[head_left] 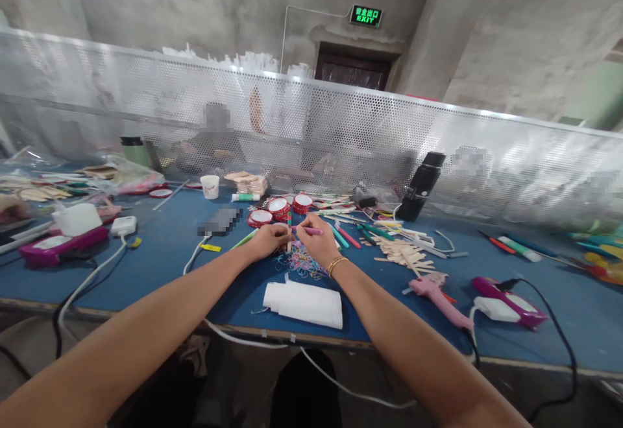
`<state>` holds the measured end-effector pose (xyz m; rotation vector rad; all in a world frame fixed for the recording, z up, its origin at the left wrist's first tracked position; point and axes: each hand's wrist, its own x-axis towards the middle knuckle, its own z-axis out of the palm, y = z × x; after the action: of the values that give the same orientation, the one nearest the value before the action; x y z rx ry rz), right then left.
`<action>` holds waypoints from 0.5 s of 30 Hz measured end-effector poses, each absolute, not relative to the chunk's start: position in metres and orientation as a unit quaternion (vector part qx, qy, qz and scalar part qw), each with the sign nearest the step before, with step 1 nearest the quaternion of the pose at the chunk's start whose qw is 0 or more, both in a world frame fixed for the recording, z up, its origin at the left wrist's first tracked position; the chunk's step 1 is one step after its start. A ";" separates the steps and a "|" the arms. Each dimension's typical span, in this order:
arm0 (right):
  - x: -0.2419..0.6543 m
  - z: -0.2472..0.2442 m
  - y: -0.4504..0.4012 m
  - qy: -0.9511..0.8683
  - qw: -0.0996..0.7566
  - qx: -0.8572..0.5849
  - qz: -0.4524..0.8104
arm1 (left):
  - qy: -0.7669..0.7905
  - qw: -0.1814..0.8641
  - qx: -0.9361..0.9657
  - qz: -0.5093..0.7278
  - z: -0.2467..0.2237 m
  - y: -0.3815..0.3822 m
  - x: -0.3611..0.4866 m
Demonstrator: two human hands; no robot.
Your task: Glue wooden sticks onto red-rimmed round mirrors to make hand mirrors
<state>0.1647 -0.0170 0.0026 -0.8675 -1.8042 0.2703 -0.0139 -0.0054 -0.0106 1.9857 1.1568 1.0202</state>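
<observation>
Upright in the fingers of my left hand is a thin craft stick with green and reddish colour on its upper part. My right hand grips a purple marker pen, its front end pointing left at the stick; whether the tip touches the stick is too small to tell. Both hands are closed. Below them lies a heap of small coloured rubber bands. Closer to me rests a folded white cloth or tissue. Several green and pink markers lie right of my right hand.
Behind my hands are red-and-white tape rolls, a phone and a paper cup. To the right are loose craft sticks, a pink glue gun, a purple power strip and a black flask. A perforated metal screen stands behind.
</observation>
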 end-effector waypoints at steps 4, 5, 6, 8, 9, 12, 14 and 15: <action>0.164 0.002 -0.016 -0.762 0.525 -0.362 0.112 | 0.435 0.310 0.753 0.384 -0.010 -0.006 -0.014; 0.164 0.002 -0.016 -0.763 0.523 -0.362 0.111 | 0.435 0.310 0.753 0.384 -0.010 -0.006 -0.014; 0.164 0.002 -0.016 -0.764 0.522 -0.362 0.111 | 0.436 0.310 0.753 0.384 -0.010 -0.006 -0.014; 0.164 0.002 -0.016 -0.763 0.523 -0.363 0.108 | 0.438 0.311 0.751 0.383 -0.010 -0.006 -0.014; 0.164 0.002 -0.016 -0.762 0.524 -0.363 0.107 | 0.438 0.312 0.751 0.383 -0.010 -0.006 -0.014; 0.164 0.002 -0.016 -0.763 0.525 -0.362 0.107 | 0.436 0.312 0.751 0.385 -0.010 -0.006 -0.013; 0.164 0.002 -0.016 -0.765 0.522 -0.361 0.108 | 0.435 0.309 0.751 0.390 -0.010 -0.006 -0.013; 0.164 0.002 -0.016 -0.765 0.522 -0.361 0.108 | 0.434 0.309 0.750 0.391 -0.010 -0.006 -0.013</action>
<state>0.1639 -0.0161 0.0018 -0.8656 -1.8322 0.2583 -0.0133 -0.0059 -0.0103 1.9832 1.1482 1.0340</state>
